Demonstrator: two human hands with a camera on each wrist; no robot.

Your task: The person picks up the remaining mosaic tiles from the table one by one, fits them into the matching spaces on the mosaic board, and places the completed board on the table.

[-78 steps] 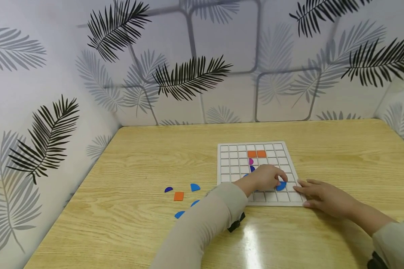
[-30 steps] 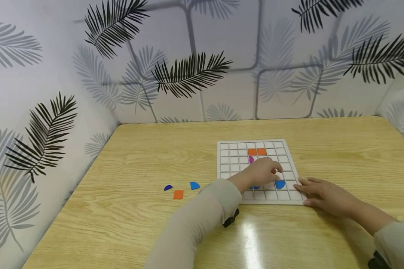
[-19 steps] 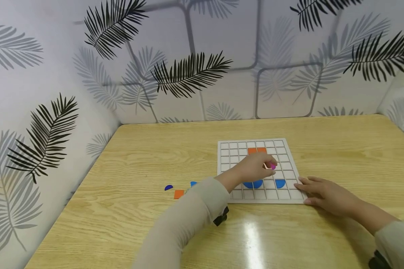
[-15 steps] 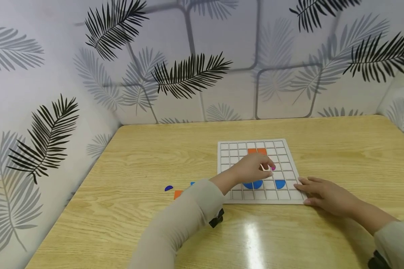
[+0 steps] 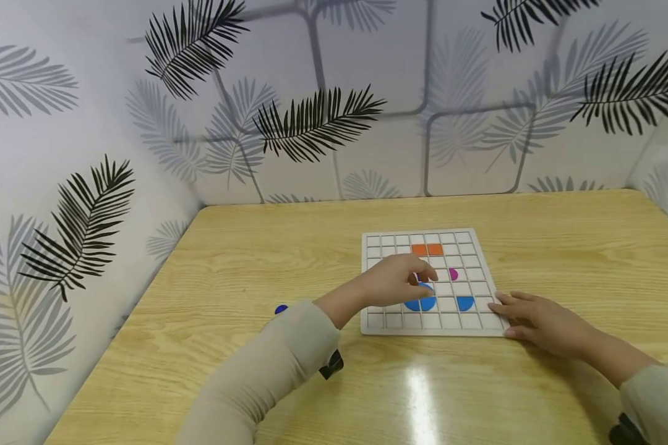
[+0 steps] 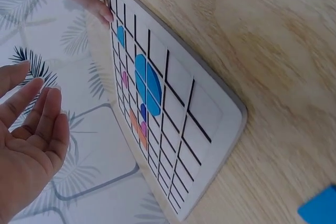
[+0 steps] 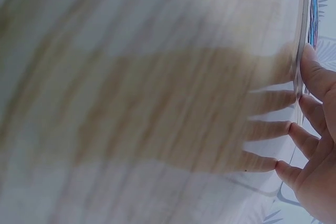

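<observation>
My left hand (image 5: 398, 279) hovers over the white grid board (image 5: 386, 324), fingers loosely bent, holding nothing. In the left wrist view its palm (image 6: 26, 148) shows bare. Just right of its fingertips, a magenta half-round piece (image 5: 453, 274) lies in a cell. Below the hand, blue pieces form a disc (image 6: 148, 85), partly covered in the head view. A lone blue piece (image 5: 464, 303) sits further right, and orange squares (image 5: 434, 249) lie near the far edge. My right hand (image 5: 545, 324) touches the board's right edge with extended fingers.
On the table left of the board lies a dark blue piece (image 5: 281, 309); my left sleeve (image 5: 278, 352) covers the area beside it. A loose blue piece (image 6: 319, 205) shows in the left wrist view. A patterned wall (image 5: 378, 154) stands behind the table.
My left hand let go of the magenta piece, which now lies on the board's right half, and drew back leftward. Earlier it was at the lone blue piece. My right hand stayed at the edge.
</observation>
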